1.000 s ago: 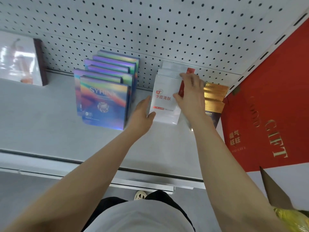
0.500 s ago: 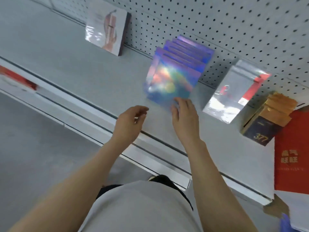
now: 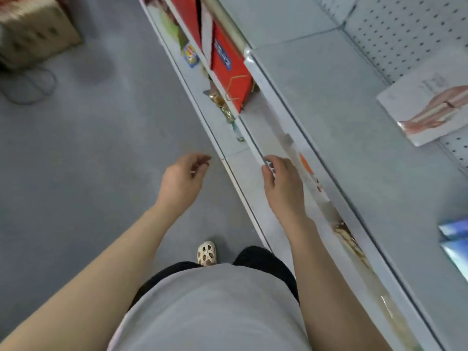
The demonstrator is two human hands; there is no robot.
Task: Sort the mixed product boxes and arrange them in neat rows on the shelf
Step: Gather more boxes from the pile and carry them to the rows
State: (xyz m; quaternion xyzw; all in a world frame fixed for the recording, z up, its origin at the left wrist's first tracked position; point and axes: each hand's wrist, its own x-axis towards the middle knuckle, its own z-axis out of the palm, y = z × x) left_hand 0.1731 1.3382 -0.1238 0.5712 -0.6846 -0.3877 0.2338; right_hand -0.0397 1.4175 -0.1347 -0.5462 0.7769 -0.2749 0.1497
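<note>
Head camera looks steeply down (tilted) along the shelf (image 3: 342, 138) edge.

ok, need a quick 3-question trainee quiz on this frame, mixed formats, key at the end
1. True or false: the left hand grips a product box.
2. Multiple choice: where does the white box with the pink picture lie? A) on the floor B) on the grey shelf near the pegboard back C) in the right hand
3. Fill in: on the lower shelf, beside the gold item, stands a large ___ box.

Key: 1 false, both hands hold nothing; the left one hangs over the floor with fingers loosely curled. 2 B. 3 red.
</note>
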